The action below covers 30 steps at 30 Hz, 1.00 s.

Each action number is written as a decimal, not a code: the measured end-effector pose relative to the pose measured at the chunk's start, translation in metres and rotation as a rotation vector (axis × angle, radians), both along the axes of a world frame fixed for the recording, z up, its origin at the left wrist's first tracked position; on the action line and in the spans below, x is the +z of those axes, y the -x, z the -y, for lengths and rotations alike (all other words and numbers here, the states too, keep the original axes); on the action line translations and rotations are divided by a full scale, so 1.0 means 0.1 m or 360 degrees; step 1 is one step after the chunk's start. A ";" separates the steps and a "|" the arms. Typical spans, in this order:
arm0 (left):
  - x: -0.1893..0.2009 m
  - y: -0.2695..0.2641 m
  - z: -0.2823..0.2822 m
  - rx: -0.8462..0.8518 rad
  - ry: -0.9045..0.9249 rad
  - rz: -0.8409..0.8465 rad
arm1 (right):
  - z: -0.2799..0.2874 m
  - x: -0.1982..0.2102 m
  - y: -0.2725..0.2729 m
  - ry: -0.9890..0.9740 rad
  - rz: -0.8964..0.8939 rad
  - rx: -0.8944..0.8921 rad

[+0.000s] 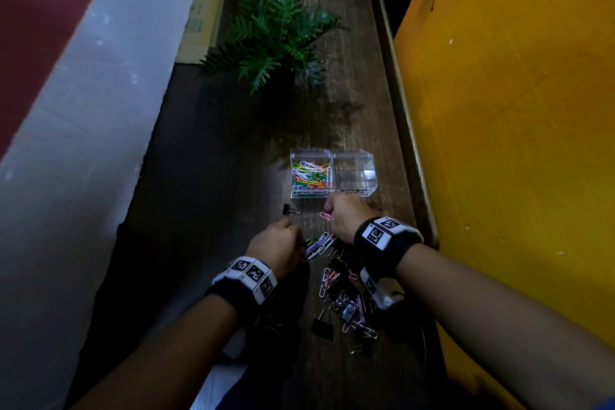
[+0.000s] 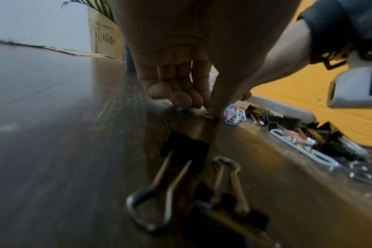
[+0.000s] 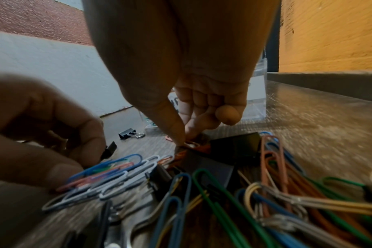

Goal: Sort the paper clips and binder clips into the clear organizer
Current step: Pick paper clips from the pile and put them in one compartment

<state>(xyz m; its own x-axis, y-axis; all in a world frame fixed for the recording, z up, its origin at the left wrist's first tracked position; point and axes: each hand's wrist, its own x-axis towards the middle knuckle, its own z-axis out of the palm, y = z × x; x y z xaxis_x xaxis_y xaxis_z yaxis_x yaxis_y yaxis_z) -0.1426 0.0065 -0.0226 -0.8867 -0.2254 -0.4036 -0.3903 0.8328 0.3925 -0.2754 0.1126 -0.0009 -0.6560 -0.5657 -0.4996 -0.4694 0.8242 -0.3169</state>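
Note:
The clear organizer [image 1: 333,192] stands on the dark wooden shelf, its left compartment full of coloured paper clips [image 1: 311,173] and its right compartment [image 1: 355,170] bare. A mixed pile of paper clips and black binder clips [image 1: 339,289] lies in front of it. My left hand [image 1: 295,238] pinches a small greenish clip [image 2: 208,114] against the wood with thumb and forefinger. My right hand [image 1: 346,215] pinches a pink paper clip [image 3: 190,144] at the pile's far end. One binder clip [image 1: 291,209] lies apart, left of the organizer.
A potted fern [image 1: 276,33] stands behind the organizer. A yellow wall [image 1: 515,143] and a raised shelf lip [image 1: 404,130] bound the right side; a white ledge [image 1: 83,110] bounds the left. Two binder clips [image 2: 189,193] lie under my left wrist.

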 end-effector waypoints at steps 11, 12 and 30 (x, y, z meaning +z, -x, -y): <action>0.09 -0.14 0.07 0.0333 -0.0220 -0.0095 | -0.01 0.01 -0.06 -0.0076 -0.0074 0.0210; 0.10 -0.17 0.09 0.0367 -0.0229 -0.0145 | -0.02 0.01 -0.06 -0.0064 -0.0122 0.0247; 0.50 0.87 0.51 0.0034 0.0136 -0.0623 | -0.07 -0.04 -0.08 -0.0026 -0.0160 0.0387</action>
